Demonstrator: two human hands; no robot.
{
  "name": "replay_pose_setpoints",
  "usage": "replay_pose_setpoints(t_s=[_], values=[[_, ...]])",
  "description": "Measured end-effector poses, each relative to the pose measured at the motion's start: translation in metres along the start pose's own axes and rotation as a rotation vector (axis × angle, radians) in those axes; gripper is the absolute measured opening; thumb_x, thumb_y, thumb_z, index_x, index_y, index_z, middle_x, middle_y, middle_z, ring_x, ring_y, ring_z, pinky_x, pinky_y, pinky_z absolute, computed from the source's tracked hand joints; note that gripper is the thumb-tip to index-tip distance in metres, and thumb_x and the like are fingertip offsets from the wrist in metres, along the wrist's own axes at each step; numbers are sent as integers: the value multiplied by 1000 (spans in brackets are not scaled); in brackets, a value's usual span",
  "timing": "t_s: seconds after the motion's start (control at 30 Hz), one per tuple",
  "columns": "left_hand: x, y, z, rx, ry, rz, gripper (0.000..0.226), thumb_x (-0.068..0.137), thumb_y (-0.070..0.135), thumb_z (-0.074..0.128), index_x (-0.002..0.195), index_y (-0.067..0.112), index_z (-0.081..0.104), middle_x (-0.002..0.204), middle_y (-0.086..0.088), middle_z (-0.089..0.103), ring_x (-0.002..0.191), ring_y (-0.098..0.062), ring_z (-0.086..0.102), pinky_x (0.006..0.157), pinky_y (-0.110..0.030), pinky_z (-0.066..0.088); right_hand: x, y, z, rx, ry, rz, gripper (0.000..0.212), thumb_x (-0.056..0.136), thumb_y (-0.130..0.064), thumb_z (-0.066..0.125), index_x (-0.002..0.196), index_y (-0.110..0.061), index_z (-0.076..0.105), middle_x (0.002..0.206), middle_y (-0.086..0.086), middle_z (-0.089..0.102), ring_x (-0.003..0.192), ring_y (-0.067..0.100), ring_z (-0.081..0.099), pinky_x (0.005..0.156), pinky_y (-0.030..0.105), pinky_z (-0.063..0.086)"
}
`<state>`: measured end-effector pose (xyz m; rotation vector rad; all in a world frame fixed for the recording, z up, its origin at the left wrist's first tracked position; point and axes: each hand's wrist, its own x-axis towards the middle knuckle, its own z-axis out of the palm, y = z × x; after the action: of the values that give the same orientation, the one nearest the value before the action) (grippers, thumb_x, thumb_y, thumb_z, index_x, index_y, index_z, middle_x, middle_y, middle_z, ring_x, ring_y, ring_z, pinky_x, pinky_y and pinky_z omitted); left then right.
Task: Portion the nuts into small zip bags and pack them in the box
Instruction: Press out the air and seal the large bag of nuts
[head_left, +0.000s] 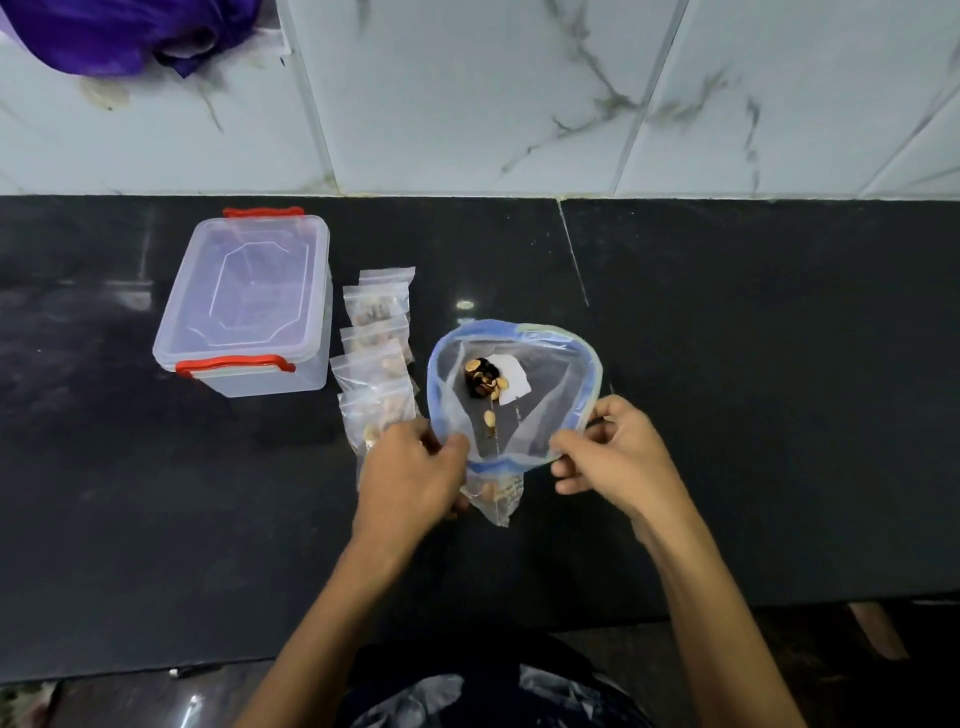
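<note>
A large clear zip bag (550, 364) with a blue rim stands open on the black counter, a few nuts (485, 382) and a white slip at its bottom. My left hand (413, 475) pinches its near-left rim and also holds a small zip bag (496, 499) with nuts below it. My right hand (615, 457) pinches the near-right rim. Several filled small zip bags (376, 358) lie in a row left of the large bag. A clear plastic box (249, 301) with red clips sits farther left, its lid on.
The black stone counter (753, 389) stretches right and left, its front edge near my body. A marble-tiled wall (519, 93) rises behind it. Purple cloth (130, 31) hangs at the top left.
</note>
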<state>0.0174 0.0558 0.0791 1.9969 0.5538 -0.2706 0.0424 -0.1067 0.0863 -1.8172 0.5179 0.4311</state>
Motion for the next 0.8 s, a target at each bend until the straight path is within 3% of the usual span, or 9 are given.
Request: replay_pose_setpoints(t_s=[0.1, 0.17, 0.23, 0.3, 0.43, 0.53, 0.67, 0.73, 0.8], values=[[1, 6, -9, 131, 139, 54, 30, 86, 25, 49, 67, 5, 62, 60, -11, 67, 63, -29, 67, 71, -44, 56, -1, -5, 0, 19, 136, -64, 20, 85, -5, 56, 101, -15, 51, 79, 6, 62, 52, 8, 62, 43, 25, 52], [-3, 9, -7, 159, 68, 63, 32, 88, 26, 46, 72, 3, 62, 66, -13, 68, 64, -31, 66, 72, -45, 56, -6, -8, 5, 4, 92, -70, 18, 89, -9, 51, 105, -16, 48, 86, 4, 61, 58, 10, 63, 47, 28, 55], [-10, 16, -1, -33, -67, 7, 24, 92, 23, 45, 86, 4, 58, 75, -11, 66, 62, -28, 68, 69, -43, 58, -9, -11, 11, 101, -39, -19, 21, 91, -11, 51, 111, -14, 48, 92, 2, 62, 69, 14, 68, 56, 29, 59], [-15, 21, 1, -406, -180, -129, 16, 93, 18, 51, 99, 4, 54, 85, -10, 63, 64, -24, 68, 63, -36, 59, -10, -12, 10, 235, -112, 13, 21, 91, -12, 54, 112, -12, 53, 97, 5, 67, 78, 15, 71, 64, 29, 59], [-12, 13, -9, -873, -326, -219, 22, 88, 6, 58, 109, 5, 56, 105, -16, 70, 85, -21, 71, 80, -33, 57, -12, -11, -11, 570, -255, 90, 17, 91, -3, 53, 104, -9, 61, 94, 11, 72, 86, 18, 70, 78, 32, 58], [-10, 4, -8, -984, -324, -159, 22, 79, 2, 61, 100, 7, 59, 98, -15, 72, 84, -16, 72, 85, -31, 55, -12, -4, -20, 717, -368, 94, 31, 88, 8, 51, 109, -11, 62, 106, 15, 71, 100, 22, 68, 84, 33, 55], [-7, -1, 3, -1103, -305, -136, 23, 72, 9, 64, 95, 9, 62, 89, -11, 74, 80, -14, 72, 80, -26, 57, -8, 4, -11, 748, -347, 75, 35, 79, 4, 60, 115, 1, 59, 100, 10, 73, 98, 22, 69, 83, 32, 56], [-7, -3, 6, -1124, -287, -125, 17, 71, 11, 65, 87, 10, 62, 84, -9, 74, 75, -15, 72, 75, -25, 58, -9, 4, -5, 763, -358, 31, 35, 73, -4, 63, 107, 2, 63, 96, 10, 73, 91, 19, 71, 79, 28, 58], [-10, -2, 9, -1120, -256, -108, 11, 73, 7, 65, 82, 9, 60, 79, -9, 73, 67, -15, 71, 70, -25, 59, -11, 4, 2, 782, -357, -30, 17, 73, -9, 63, 88, -8, 70, 91, 8, 73, 85, 16, 71, 80, 28, 58]])
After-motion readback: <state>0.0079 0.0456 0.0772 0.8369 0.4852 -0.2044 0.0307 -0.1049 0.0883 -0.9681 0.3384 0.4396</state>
